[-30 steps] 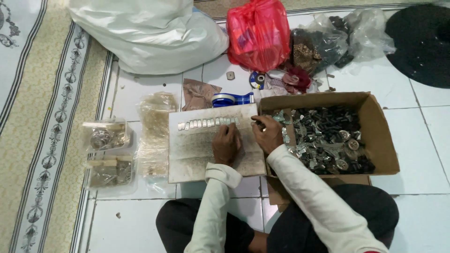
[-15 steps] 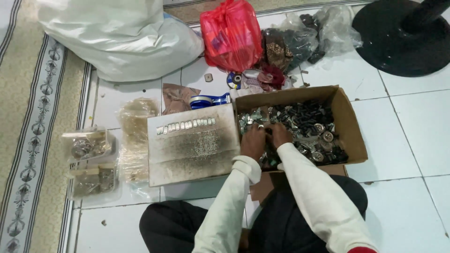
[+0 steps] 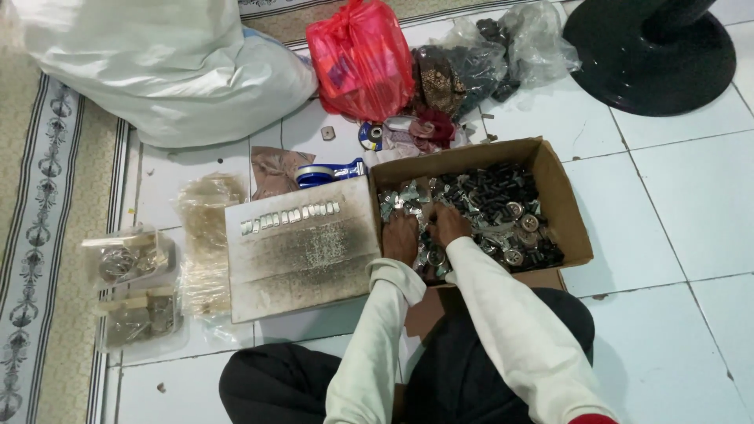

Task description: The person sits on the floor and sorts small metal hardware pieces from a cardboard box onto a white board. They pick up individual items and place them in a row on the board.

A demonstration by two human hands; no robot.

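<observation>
An open cardboard box (image 3: 562, 198) on the tiled floor holds several small metal and black parts (image 3: 488, 206). Both my hands are inside it at its left end. My left hand (image 3: 400, 235) rests palm down on the shiny parts. My right hand (image 3: 449, 225) lies beside it, fingers curled among the parts. Whether either hand grips a piece is hidden. Left of the box lies a stained flat board (image 3: 302, 250) with a row of small metal pieces (image 3: 289, 217) lined along its top edge.
A big white sack (image 3: 157, 67) and a red plastic bag (image 3: 361, 59) sit at the back. Clear bags of parts (image 3: 129, 263) lie at the left by a patterned rug (image 3: 39, 235). A black round fan base (image 3: 656, 51) stands back right. Blue tape dispenser (image 3: 330, 173) behind the board.
Both hands left the board and moved right into the cardboard box, settling among the parts. The camera view shifted, bringing the black fan base into sight.
</observation>
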